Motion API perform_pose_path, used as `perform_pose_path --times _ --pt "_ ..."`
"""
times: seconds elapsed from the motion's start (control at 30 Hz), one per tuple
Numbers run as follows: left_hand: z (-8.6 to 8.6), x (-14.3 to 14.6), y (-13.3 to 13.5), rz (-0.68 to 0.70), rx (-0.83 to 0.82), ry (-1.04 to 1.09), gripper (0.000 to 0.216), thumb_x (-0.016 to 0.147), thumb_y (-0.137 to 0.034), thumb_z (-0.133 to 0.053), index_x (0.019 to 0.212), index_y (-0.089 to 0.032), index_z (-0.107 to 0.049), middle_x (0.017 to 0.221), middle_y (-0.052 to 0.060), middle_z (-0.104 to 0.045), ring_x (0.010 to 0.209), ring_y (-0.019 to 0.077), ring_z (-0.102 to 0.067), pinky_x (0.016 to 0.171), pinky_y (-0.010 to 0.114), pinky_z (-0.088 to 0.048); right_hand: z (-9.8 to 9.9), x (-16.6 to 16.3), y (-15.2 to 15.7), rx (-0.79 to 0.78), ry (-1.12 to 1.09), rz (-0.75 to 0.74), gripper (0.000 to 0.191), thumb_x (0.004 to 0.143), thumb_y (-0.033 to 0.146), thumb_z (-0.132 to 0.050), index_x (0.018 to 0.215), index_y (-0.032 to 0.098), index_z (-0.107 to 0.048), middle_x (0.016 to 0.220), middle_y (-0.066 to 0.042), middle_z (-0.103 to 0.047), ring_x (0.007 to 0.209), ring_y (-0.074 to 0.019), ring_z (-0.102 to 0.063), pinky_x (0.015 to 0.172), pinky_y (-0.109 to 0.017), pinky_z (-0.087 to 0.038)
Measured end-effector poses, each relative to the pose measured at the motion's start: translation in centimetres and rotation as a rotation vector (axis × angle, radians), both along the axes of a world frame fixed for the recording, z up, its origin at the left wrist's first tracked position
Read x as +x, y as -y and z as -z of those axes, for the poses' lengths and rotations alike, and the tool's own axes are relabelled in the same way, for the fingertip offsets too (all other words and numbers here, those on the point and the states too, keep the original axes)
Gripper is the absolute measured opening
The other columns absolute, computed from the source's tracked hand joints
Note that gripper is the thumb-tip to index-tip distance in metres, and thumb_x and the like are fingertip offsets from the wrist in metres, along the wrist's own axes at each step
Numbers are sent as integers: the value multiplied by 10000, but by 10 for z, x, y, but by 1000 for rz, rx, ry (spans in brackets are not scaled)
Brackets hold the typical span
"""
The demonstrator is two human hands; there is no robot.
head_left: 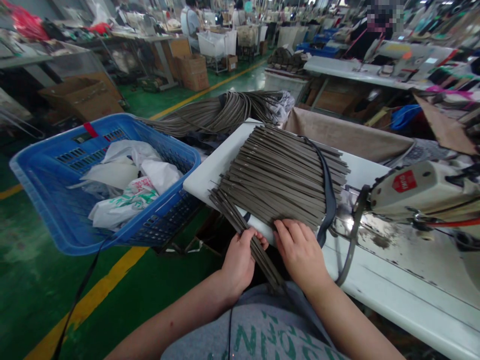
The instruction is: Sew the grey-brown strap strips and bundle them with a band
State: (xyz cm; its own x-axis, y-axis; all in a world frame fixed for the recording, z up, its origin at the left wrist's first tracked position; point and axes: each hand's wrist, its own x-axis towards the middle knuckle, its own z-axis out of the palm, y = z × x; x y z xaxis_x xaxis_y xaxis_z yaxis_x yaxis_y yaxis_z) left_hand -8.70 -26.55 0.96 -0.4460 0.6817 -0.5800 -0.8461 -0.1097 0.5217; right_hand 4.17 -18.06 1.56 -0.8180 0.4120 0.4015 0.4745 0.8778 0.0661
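Both hands work low centre: my left hand (240,260) grips a few grey strips (258,252) overhanging the table edge (202,192). My right hand (300,250) lies unclenched on the strip stack (279,177); a blue basket (56,200) crowds the left.

Both bare forearms extend forward from the bottom edge, converging. Left hand (240,260): back of hand up, fingers (258,240) curled closed in a grip. Right hand (300,250): palm down, fingers (283,230) extended flat, close beside the left.

Strips (281,175) lie on the table (210,170), basket (48,200) left, sewing machine (423,192) right.
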Motion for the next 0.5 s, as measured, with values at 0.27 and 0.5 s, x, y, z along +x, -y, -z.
perform_pose_path --times 0.27,0.5 --pt "-5 -1 -4 53 6 -50 370 621 -271 -892 860 -120 -652 656 -24 -559 577 84 -483 546 233 -409 0 2 1 37 48 -87 361 1001 109 -493 1341 46 -596 1078 -169 -697 991 -293 -594 895 -433 -516" --pt "-2 0 0 41 -2 -105 422 630 -329 -918 917 -100 -711 872 66 -694 666 100 -550 605 251 -436 -1 3 3 4 25 -49 306 994 128 -533 1274 80 -645 1064 -155 -712 948 -284 -615 863 -427 -538"
